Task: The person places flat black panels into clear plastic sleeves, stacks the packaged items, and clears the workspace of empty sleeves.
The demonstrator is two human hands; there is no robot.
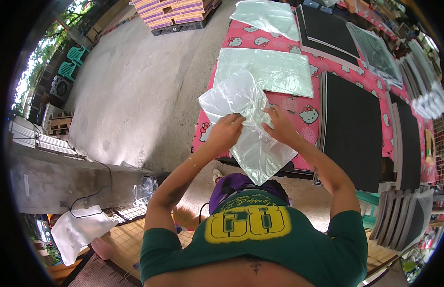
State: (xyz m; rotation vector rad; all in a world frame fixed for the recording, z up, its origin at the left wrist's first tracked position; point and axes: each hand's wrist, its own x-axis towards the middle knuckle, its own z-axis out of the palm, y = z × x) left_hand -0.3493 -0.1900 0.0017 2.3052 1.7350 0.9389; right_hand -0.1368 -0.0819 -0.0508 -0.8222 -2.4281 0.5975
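Both of my hands hold one clear plastic bag (253,143) up in front of my chest, over the near edge of a table with a pink cartoon-print cloth (289,103). My left hand (225,133) pinches the bag's upper edge on its left side. My right hand (279,125) grips the same edge a little to the right, fingers spread into the film. The bag hangs crumpled, its lower corner pointing down toward my green shirt. A flat stack of similar clear bags (274,69) lies on the cloth just beyond my hands.
Large black flat sheets (353,129) cover the table's right part, with more black sheets (327,28) and another clear bag (265,16) farther back. Grey panels (404,215) lean at the right. Bare concrete floor (135,86) lies left; a pallet of boxes (176,12) stands at the top.
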